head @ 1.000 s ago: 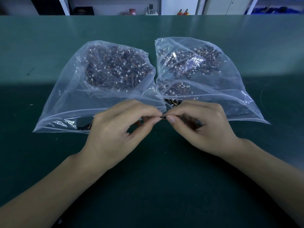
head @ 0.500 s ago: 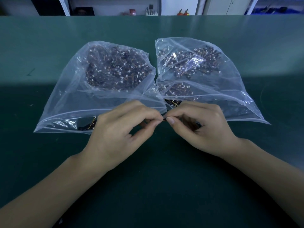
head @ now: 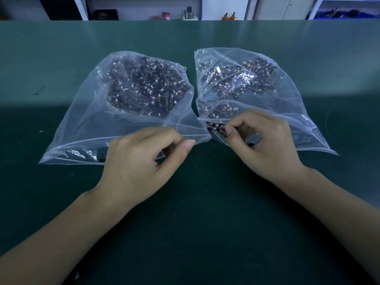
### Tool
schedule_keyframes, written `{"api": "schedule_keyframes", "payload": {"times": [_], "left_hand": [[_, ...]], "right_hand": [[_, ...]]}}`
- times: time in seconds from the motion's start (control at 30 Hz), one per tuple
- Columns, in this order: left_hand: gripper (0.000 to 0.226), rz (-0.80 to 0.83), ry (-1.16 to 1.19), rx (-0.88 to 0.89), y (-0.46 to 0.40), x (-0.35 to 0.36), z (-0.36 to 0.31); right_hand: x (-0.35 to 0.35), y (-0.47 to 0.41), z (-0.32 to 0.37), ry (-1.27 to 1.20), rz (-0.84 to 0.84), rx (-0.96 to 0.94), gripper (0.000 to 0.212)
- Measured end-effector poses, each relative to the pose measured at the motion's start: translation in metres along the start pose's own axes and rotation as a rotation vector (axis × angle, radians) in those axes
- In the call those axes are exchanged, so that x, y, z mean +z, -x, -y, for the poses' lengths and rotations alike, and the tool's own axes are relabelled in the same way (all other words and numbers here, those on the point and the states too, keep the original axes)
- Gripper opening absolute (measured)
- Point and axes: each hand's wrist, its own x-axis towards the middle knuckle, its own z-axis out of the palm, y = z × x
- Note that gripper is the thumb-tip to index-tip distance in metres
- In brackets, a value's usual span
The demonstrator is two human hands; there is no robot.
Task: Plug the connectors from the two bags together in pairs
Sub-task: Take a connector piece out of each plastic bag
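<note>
Two clear plastic bags lie side by side on the green counter [head: 205,202], mouths toward the person. Left bag [head: 86,120]: dense dark heap of wired connectors [head: 146,87] with small white housings, piled at its far end. Right bag [head: 287,103]: a similar heap of connectors [head: 242,79], with a smaller clump nearer its mouth.

Right hand [head: 265,147] at the mouth of the right bag, fingers curled, thumb and forefinger pinching into a small dark cluster of connectors [head: 216,128] lying at the opening. Exactly what the grip has hold of is too small to tell.

Left hand [head: 139,163] rests at the near edge of the left bag, fingers curled, thumb tip close to the forefinger; whether anything sits in that grip cannot be told.

The hands are apart, not touching.

Behind the counter: white shelving [head: 144,9] with small items, blurred.
</note>
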Motion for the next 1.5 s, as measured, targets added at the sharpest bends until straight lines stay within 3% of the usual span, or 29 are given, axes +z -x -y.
{"api": "schedule_keyframes", "payload": {"times": [0.4,0.67,0.8,0.97,1.13,1.3,1.5], "left_hand": [[0.043,-0.012,-0.189,-0.019,-0.004,-0.005,0.001],[0.037,0.194,-0.323,-0.205,-0.006,-0.008,0.010],[0.040,0.412,-0.382,-0.328,-0.006,-0.005,0.015],[0.031,0.395,-0.394,-0.384,-0.004,-0.006,0.018],[0.051,0.531,-0.460,-0.421,-0.004,-0.003,0.030],[0.060,0.634,-0.508,-0.472,-0.003,0.002,0.041],[0.058,0.657,-0.431,-0.554,-0.004,0.003,0.046]], "right_hand": [[-0.003,-0.003,-0.008,0.233,0.049,0.081,0.008],[-0.003,-0.004,-0.006,0.227,0.079,0.095,0.008],[-0.003,-0.004,-0.005,0.208,0.075,0.158,0.013],[-0.008,-0.006,-0.001,0.258,0.044,0.128,0.011],[-0.009,-0.007,-0.006,0.436,0.103,0.110,0.008],[-0.008,-0.004,-0.013,0.425,0.163,0.088,0.007],[-0.007,-0.006,-0.008,0.344,0.098,0.014,0.019]]}}
